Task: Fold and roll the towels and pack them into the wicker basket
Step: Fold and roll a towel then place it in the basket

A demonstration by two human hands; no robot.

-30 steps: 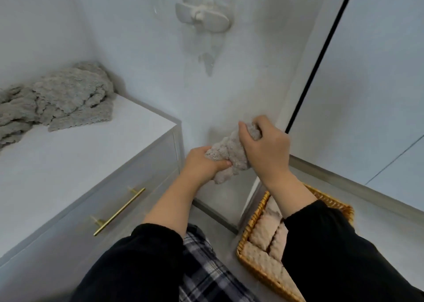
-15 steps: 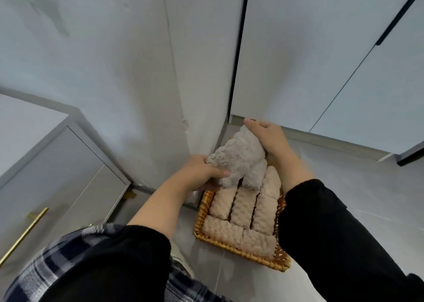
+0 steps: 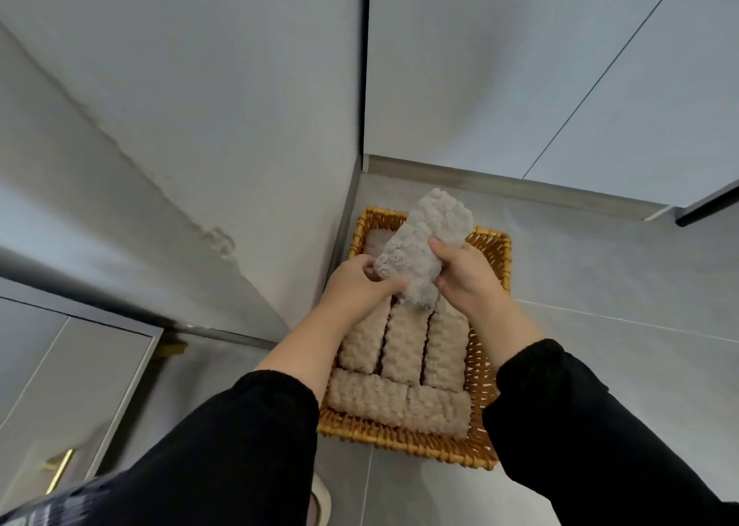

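Note:
A rolled beige-grey towel [image 3: 424, 245] is held above the wicker basket [image 3: 492, 261], tilted with its far end over the basket's back rim. My left hand [image 3: 358, 285] grips its near left end. My right hand [image 3: 466, 275] grips its right side. The basket sits on the floor against a wall corner. Inside it lie several rolled towels [image 3: 404, 347]: three side by side lengthwise and two across the front [image 3: 396, 401]. The basket's back part is partly hidden by the held towel and my hands.
A white wall corner [image 3: 348, 213] stands just left of the basket. White cabinet doors [image 3: 520, 65] rise behind it. A drawer unit with a gold handle [image 3: 60, 469] is at the lower left. Grey floor tiles [image 3: 620, 305] stretch to the right.
My view has swung from the counter down to the basket on the floor. Both hands have carried the rolled towel down and over the basket's middle and back.

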